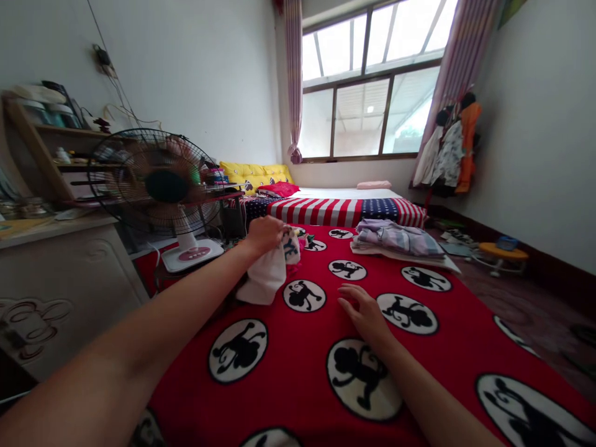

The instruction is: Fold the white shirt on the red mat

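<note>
head view shows the left hand pinching a white cloth near the left edge of the red blanket, while the right hand has its grip loosely spread, so the cloth could slip or bunch, being held one-handed.

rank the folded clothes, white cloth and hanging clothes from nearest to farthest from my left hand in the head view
1. White cloth: gripped in the left hand, hanging below it.
2. Folded clothes: to the hand's right, near the far right edge of the red blanket.
3. Hanging clothes: farther right and back, by the wall beyond the window.
</note>
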{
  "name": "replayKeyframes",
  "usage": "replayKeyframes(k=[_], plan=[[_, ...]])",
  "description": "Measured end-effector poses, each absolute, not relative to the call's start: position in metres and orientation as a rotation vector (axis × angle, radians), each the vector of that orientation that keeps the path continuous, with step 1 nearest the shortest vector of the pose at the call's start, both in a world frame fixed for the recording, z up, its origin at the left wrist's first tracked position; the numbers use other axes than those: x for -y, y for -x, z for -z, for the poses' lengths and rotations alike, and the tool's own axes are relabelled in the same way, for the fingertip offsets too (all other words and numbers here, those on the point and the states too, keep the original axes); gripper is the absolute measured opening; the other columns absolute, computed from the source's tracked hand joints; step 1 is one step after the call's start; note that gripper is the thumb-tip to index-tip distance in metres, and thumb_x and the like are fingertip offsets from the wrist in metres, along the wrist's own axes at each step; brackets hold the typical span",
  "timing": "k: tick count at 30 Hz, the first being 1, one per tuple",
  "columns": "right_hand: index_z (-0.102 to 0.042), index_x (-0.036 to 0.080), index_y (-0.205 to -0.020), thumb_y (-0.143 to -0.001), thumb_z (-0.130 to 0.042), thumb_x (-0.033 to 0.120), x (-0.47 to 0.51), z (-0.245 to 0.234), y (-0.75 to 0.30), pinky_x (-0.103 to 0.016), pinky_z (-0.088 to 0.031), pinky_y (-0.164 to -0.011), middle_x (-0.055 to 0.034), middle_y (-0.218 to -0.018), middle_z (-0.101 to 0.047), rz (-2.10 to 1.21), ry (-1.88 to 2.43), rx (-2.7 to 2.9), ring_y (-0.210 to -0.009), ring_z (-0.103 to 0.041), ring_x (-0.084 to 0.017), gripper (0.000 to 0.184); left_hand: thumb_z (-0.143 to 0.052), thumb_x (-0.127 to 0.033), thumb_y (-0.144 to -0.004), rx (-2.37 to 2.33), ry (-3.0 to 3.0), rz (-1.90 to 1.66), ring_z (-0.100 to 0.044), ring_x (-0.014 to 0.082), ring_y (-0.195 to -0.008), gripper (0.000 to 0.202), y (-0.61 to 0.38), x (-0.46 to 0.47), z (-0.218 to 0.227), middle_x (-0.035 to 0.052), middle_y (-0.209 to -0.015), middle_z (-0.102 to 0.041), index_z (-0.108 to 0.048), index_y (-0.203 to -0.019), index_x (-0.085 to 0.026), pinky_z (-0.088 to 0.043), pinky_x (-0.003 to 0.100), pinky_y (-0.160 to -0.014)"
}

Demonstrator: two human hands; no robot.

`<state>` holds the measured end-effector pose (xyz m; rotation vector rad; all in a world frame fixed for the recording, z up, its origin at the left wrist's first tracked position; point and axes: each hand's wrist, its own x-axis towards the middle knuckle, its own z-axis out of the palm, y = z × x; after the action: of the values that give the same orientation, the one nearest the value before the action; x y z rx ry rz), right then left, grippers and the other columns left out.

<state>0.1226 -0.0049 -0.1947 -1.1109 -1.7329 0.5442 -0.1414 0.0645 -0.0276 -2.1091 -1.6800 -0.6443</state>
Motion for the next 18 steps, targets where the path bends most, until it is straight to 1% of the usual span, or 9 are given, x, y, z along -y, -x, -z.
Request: replayKeyframes(k=[1,4,6,7,10,12,13,16,18], plan=[[-0.063,0.020,-0.110,-0.084,-0.057,0.037,0.007,0.192,-0.122,-0.043,-0.050,-0.091,-0.0124,-0.122,-0.060,-0.625,1.074,1.693,-0.105,-0.062,-0.025,0.032,-0.043,-0.044,-0.091,1.679,2.071,0.763,-0.063,0.0307,-0.093,0.043,0.131,-0.066,0.012,0.0151,-0.086,-0.069,-0.070,-0.077,-0.014,-0.045,0.039,-0.080],[-0.045,0.026,-0.132,-0.076,-0.069,0.045,0.014,0.183,-0.122,-0.041,-0.054,-0.085,-0.0133,-0.139,-0.048,-0.886,0.957,1.553,-0.108,-0.061,-0.025,0.063,-0.060,-0.042,-0.082,1.698,2.239,1.687,-0.064,0.0250,-0.083,0.034,0.094,-0.067,-0.011,0.0106,-0.072,-0.066,-0.064,-0.065,-0.013,-0.047,0.033,-0.076],[-0.037,0.030,-0.136,-0.068,-0.076,0.047,0.016,0.180,-0.124,-0.040,-0.055,-0.083,-0.0139,-0.145,-0.040,-1.034,0.851,1.474,-0.111,-0.060,-0.026,0.080,-0.066,-0.040,-0.077,1.671,2.485,2.355,-0.065,0.0206,-0.075,0.029,0.068,-0.062,0.001,0.0081,-0.071,-0.067,-0.064,-0.069,-0.013,-0.050,0.030,-0.071],[-0.036,0.031,-0.137,-0.066,-0.077,0.048,0.016,0.180,-0.126,-0.040,-0.056,-0.082,-0.0139,-0.145,-0.040,-1.095,0.801,1.436,-0.111,-0.061,-0.027,0.084,-0.064,-0.042,-0.079,1.633,2.600,2.534,-0.065,0.0193,-0.072,0.029,0.055,-0.057,0.015,0.0077,-0.075,-0.068,-0.065,-0.076,-0.013,-0.052,0.030,-0.069],[-0.041,0.028,-0.131,-0.066,-0.078,0.051,0.010,0.184,-0.131,-0.035,-0.058,-0.072,-0.0121,-0.133,-0.052,-1.220,0.781,1.301,-0.104,-0.063,-0.025,0.078,-0.060,-0.045,-0.082,1.506,2.871,2.572,-0.068,0.0191,-0.077,0.034,0.020,-0.041,0.075,0.0098,-0.087,-0.072,-0.069,-0.090,-0.014,-0.054,0.031,-0.071],[-0.047,0.025,-0.122,-0.064,-0.079,0.049,0.005,0.190,-0.133,-0.030,-0.058,-0.062,-0.0083,-0.114,-0.062,-1.253,0.865,1.187,-0.092,-0.066,-0.022,0.070,-0.065,-0.042,-0.079,1.406,3.120,2.415,-0.069,0.0227,-0.083,0.032,0.004,-0.030,0.114,0.0122,-0.091,-0.073,-0.072,-0.092,-0.013,-0.056,0.033,-0.073],[-0.051,0.024,-0.117,-0.061,-0.082,0.047,0.004,0.192,-0.134,-0.028,-0.057,-0.057,-0.0060,-0.104,-0.064,-1.261,0.909,1.137,-0.085,-0.066,-0.021,0.067,-0.065,-0.040,-0.080,1.230,3.336,2.189,-0.069,0.0230,-0.088,0.033,0.000,-0.025,0.128,0.0122,-0.097,-0.073,-0.072,-0.099,-0.014,-0.056,0.033,-0.077],[-0.060,0.020,-0.105,-0.058,-0.085,0.040,0.002,0.191,-0.134,-0.023,-0.053,-0.050,-0.0022,-0.087,-0.066,-1.261,0.939,1.059,-0.068,-0.063,-0.016,0.057,-0.071,-0.032,-0.076,1.127,3.396,2.039,-0.067,0.0231,-0.099,0.032,0.003,-0.011,0.139,0.0102,-0.106,-0.072,-0.072,-0.104,-0.016,-0.052,0.033,-0.090],[-0.064,0.018,-0.099,-0.061,-0.083,0.036,0.002,0.179,-0.139,-0.024,-0.053,-0.054,-0.0027,-0.086,-0.067,-1.234,0.861,1.000,-0.067,-0.063,-0.015,0.047,-0.067,-0.033,-0.080,1.220,3.175,2.102,-0.066,0.0224,-0.098,0.028,0.017,-0.004,0.127,0.0095,-0.103,-0.073,-0.073,-0.100,-0.015,-0.051,0.033,-0.090]])
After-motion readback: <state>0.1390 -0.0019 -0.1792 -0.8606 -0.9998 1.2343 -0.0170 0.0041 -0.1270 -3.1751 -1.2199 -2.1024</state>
